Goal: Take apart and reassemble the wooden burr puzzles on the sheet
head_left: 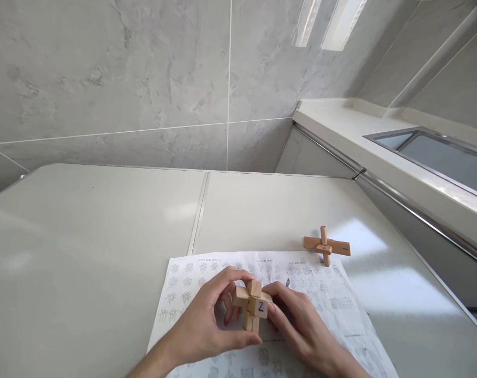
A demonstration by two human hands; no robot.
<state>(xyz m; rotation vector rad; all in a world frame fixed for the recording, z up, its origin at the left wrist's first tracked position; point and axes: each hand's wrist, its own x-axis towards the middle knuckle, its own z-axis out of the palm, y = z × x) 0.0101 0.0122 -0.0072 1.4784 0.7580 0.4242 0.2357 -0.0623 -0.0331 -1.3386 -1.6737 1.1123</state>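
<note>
Both hands hold a wooden puzzle [252, 305] of crossed bars just above a printed sheet [333, 302] on the bench [104, 236]. The left hand [205, 325] pinches it between thumb and fingers; the right hand [301, 328] presses its fingertips to the other side. One bar end bears a "2". The sheet's diagrams and print are too small to read. A second wooden puzzle [326, 245] rests on the bench at the sheet's far corner.

Bright, sharp daylight; glare on table [364, 236]; edge distortion
</note>
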